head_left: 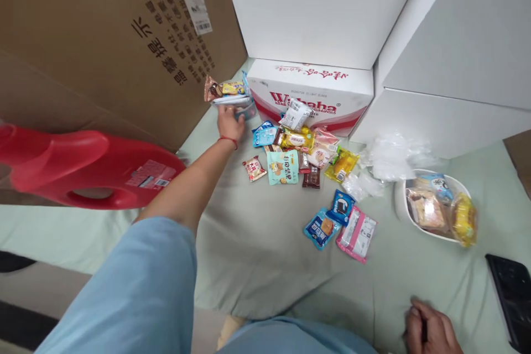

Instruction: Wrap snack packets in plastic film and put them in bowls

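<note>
My left hand reaches out to a clear plastic container, thumb on its near side and the other fingers partly hidden at the rim. In the container are a brown packet, a yellow packet and something flat and white. Just right of it lies a pile of wrapped snacks, among them a mint-green pouch and a small red-and-cream packet. Down at the lower right, my right hand rests on the pale green cloth with its fingers curled and nothing visible in them.
A white bowl with wrapped snacks stands at right, near crumpled clear plastic bags. A black phone lies beyond it. Blue pouches and a pink packet lie mid-cloth. Boxes line the back; a red jug is left.
</note>
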Demonstrator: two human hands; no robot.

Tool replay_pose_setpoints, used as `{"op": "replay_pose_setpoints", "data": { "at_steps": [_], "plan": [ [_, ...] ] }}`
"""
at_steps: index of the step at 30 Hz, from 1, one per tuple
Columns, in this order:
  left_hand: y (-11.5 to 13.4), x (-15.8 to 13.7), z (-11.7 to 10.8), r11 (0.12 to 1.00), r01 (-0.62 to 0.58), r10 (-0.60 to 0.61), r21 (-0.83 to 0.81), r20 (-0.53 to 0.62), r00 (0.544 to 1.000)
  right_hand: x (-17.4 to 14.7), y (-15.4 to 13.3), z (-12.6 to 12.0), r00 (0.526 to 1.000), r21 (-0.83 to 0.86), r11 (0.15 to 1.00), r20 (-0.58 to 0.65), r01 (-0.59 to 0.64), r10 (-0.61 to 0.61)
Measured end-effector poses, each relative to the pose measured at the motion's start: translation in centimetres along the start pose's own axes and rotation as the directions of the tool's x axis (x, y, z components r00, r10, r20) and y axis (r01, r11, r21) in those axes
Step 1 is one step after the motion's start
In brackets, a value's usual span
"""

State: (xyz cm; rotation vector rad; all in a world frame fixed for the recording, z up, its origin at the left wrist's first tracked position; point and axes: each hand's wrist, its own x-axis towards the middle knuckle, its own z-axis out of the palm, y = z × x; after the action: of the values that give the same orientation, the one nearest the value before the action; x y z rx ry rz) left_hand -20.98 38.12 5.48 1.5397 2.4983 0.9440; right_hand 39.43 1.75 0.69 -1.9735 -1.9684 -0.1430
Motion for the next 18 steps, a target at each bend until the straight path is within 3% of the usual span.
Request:
{"op": "replay_pose_setpoints", "data": {
  "at_steps": [7,10,12,15,18],
  "plan": [
    [-2.4,-11.6,-5.5,0.998,-0.069,0.069,0.007,-0.033,0.997,-0.3,-0.3,0.2,0.999,0.041,0.998,-0.007,0.050,-0.050],
    [-3.1,-16.7,-7.7,0.987,-0.152,0.151,-0.047,-0.015,0.988,0.7,-0.7,-0.4,0.995,0.178,0.981,0.047,0.075,-0.085],
    [-3.1,-20.0,-8.9,0.978,-0.180,0.180,-0.102,-0.009,0.984,2.2,-1.3,-1.1,0.994,0.305,0.949,0.045,0.084,-0.102],
    [-2.1,-25.6,-10.0,0.978,-0.098,0.081,-0.187,-0.099,0.992,5.9,-3.0,-1.7,0.995,0.431,0.897,-0.022,0.099,-0.100],
    [-0.7,-31.7,-10.0,0.980,-0.052,0.042,-0.191,-0.056,0.998,11.0,-5.8,-0.9,0.984,0.466,0.867,-0.063,0.177,-0.167]
  ]
}}
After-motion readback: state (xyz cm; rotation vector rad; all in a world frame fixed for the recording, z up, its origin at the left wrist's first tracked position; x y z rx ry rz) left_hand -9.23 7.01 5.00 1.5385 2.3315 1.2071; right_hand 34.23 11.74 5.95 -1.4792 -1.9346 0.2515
